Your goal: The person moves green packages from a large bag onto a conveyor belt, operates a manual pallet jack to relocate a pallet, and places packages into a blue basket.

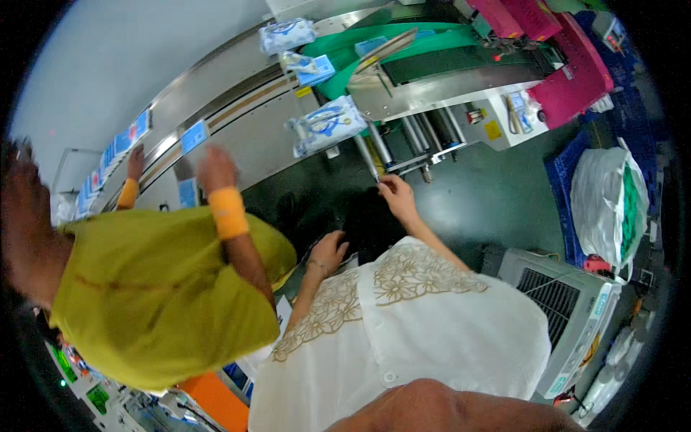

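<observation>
My right hand (pixel 397 196) reaches forward to the lower end of a slanted metal rod (pixel 367 155) under the packing machine, its fingertips pinched together at the rod's tip. Whether it grips the rod I cannot tell. My left hand (pixel 327 252) rests lower down on a dark surface, fingers loosely spread and holding nothing. A white and blue sealed packet (pixel 327 126) lies on the steel machine bed just above the rod. Two more such packets (pixel 288 34) lie further up the line.
A co-worker in a yellow-green shirt (pixel 158 295) stands at my left, a hand with an orange wristband (pixel 216 173) at small blue cards (pixel 194 135) on the conveyor. At right stand a white fan unit (pixel 568 309), a white sack (pixel 604 201) and magenta crates (pixel 576 79).
</observation>
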`<state>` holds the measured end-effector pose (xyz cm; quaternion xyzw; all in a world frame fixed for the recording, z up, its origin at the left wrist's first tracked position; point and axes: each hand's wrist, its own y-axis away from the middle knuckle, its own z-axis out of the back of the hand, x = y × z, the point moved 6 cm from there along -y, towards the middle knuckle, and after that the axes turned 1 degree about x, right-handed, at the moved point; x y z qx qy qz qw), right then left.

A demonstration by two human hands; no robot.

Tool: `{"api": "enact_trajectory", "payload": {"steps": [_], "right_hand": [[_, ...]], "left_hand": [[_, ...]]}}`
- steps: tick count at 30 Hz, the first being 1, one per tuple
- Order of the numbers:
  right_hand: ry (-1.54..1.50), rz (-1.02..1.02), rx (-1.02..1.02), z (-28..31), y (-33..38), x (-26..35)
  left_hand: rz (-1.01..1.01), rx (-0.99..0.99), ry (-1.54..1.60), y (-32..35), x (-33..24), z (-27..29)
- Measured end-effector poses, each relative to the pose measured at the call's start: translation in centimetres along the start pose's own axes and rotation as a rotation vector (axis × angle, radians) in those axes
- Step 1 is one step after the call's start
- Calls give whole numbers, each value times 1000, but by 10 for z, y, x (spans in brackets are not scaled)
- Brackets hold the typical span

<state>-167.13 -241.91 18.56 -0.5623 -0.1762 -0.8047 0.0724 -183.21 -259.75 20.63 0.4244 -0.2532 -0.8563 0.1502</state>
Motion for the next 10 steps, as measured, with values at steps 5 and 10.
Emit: {"api": "enact_trajectory", "payload": {"steps": [5, 10], "right_hand": [[-181, -180, -135, 35, -37, -36], [-306, -6, -136, 46, -167, 33]], "left_hand": [[-100, -66, 437, 14, -69, 39], [7, -55, 307, -44, -45, 59]]}}
